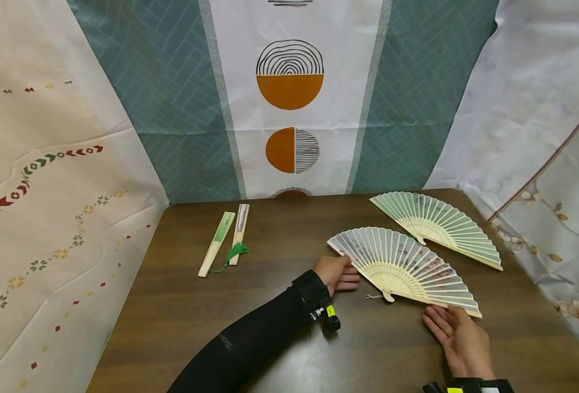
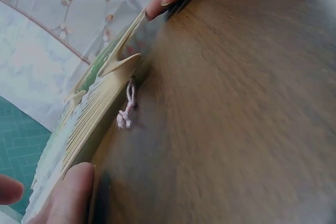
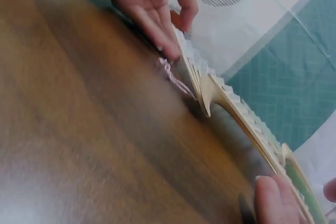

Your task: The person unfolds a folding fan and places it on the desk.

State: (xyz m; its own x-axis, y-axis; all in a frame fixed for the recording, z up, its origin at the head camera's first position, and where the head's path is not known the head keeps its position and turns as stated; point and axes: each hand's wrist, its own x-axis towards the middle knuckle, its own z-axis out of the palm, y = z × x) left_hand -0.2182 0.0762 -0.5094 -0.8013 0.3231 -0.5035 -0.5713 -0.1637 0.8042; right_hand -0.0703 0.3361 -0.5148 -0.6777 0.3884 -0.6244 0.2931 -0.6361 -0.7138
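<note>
1. I'm seeing the white open folding fan with pale slatted ribs (image 1: 402,267) resting on the right half of the brown wood-grain table (image 1: 171,338), pivot facing the person.
2. Left hand (image 1: 336,271) isn't clenching: straight fingers are touching the fan's left edge, thumb standing slightly off in its wrist view.
3. Right hand (image 1: 466,344) is doing likewise at the right edge: fingers extended and touching, not grasping.
4. Small pinkish cord loop (image 2: 126,116) is hanging off the pivot onto the table.
5. Pale-green open folding fan (image 1: 447,218) is lying just behind; I'm not able to tell whether they're touching.
6. Green-and-cream folded fan (image 1: 216,245) and grey-and-cream folded fan (image 1: 241,224) are lying well left, green tassel (image 1: 237,251) draping over the latter.
</note>
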